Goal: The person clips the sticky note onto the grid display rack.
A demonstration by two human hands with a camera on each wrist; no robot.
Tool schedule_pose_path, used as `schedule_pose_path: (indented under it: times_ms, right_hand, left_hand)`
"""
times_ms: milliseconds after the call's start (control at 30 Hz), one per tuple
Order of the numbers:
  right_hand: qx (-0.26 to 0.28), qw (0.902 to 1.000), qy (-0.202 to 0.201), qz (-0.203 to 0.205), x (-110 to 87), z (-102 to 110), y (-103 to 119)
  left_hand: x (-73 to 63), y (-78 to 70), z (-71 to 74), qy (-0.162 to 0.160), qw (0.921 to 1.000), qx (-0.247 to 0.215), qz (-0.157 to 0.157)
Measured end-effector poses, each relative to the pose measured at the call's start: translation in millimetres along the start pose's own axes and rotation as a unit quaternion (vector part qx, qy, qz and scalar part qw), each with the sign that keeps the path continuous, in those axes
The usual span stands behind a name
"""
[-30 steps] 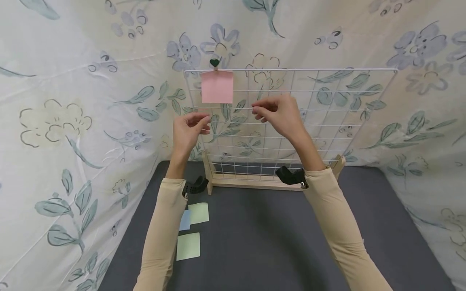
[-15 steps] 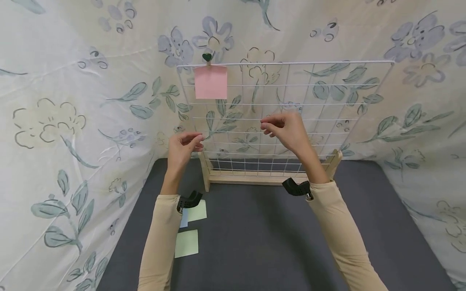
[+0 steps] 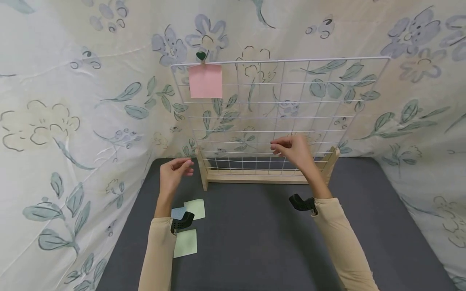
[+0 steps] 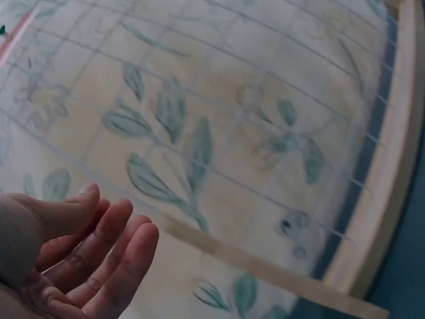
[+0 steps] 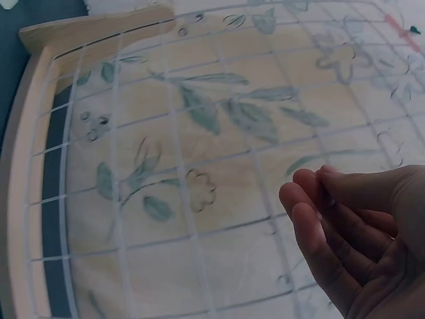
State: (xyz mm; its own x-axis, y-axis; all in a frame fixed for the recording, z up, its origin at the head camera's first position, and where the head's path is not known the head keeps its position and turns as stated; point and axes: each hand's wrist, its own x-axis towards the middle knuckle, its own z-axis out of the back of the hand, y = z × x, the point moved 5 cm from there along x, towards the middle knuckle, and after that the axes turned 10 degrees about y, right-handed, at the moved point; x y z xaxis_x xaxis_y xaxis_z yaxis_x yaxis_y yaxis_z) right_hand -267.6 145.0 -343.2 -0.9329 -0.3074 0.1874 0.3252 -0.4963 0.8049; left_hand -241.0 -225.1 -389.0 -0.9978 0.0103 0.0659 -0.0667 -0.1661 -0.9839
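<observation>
Both hands hang in the air before the white wire grid point(image 3: 280, 83), holding nothing. My left hand point(image 3: 172, 176), fingers loosely bent, is left of the grid's wooden base point(image 3: 255, 178), above the sticky notes. In the left wrist view the left hand's point(image 4: 93, 259) thumb stands apart from the fingers. My right hand point(image 3: 295, 151) is in front of the grid's lower part; in the right wrist view, the right hand's point(image 5: 358, 229) thumb lies close to its bent fingers. A pink sticky note point(image 3: 205, 81) hangs at the grid's top left under a clip with a dark green heart point(image 3: 201, 55).
Two pale green sticky notes, a nearer one point(image 3: 185, 244) and a farther one point(image 3: 196, 208), lie on the dark table point(image 3: 247, 250) at left. A blue note point(image 3: 178, 213) is beside the farther one, partly covered by the left wrist strap. Floral cloth point(image 3: 73, 161) hangs around the table.
Both hands have moved down from beneath the pink note, drawing apart: the left one leftward, the right one rightward. The pink note stays clipped. More of the blue note shows.
</observation>
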Motion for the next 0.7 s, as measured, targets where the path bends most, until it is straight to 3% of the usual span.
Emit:
schedule_pose_path:
  times_ms: [200, 467, 700]
  right_hand:
    - [0.012, 0.9997, 0.0, -0.019, -11.7, -4.7, -21.6]
    - [0.011, 0.9998, -0.01, -0.015, -25.2, -8.8, -43.3]
    - [0.031, 0.9984, -0.009, -0.047, -37.9, -10.5, -65.0]
  left_hand:
    - [-19.8, 2.0, 1.0, 0.002, 0.9996, 0.003, 0.026]
    - [-19.2, 44.2, 6.2, -0.008, 0.9987, -0.022, 0.045]
    - [-27.9, 64.5, 8.4, -0.021, 0.9982, -0.025, 0.05]
